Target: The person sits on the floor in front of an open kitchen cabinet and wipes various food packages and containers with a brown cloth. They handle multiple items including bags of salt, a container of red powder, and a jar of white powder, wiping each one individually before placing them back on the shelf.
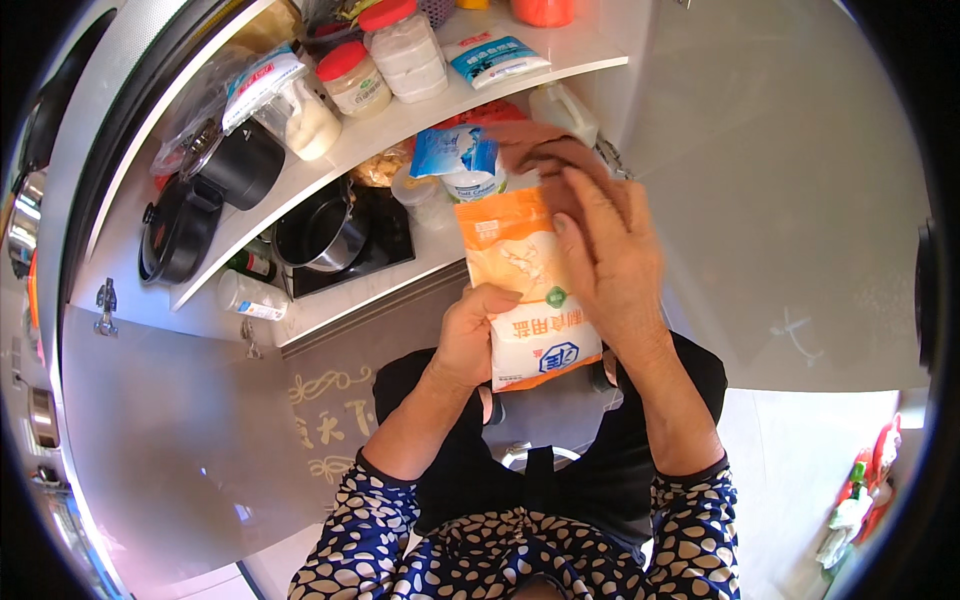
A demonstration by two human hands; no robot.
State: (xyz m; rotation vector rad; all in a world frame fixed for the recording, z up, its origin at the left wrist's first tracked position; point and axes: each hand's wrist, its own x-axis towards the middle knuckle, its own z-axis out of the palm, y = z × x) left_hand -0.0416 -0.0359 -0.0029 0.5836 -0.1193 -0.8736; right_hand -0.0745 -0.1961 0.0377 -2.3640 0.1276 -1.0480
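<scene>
An orange and white salt bag [520, 262] is held up in front of the open cabinet, its print upside down to me. My left hand [474, 330] grips its left edge, thumb across the front. At the bag's upper right, my right hand [612, 262] is closed on a brown cloth [545, 150], which bunches over the fingers and hangs past the bag's top corner. Some of the cloth and fingertips are smeared by motion. Just beyond the bag stand a blue packet [452, 150] and a white tub [474, 184], partly hidden.
The upper shelf [575, 66] carries red-lidded jars [408, 55], a blue and white packet [497, 60] and black pots [240, 165]. Below sit a steel pot [322, 232] and a clear jar [250, 296]. Cabinet doors [790, 190] stand open on both sides.
</scene>
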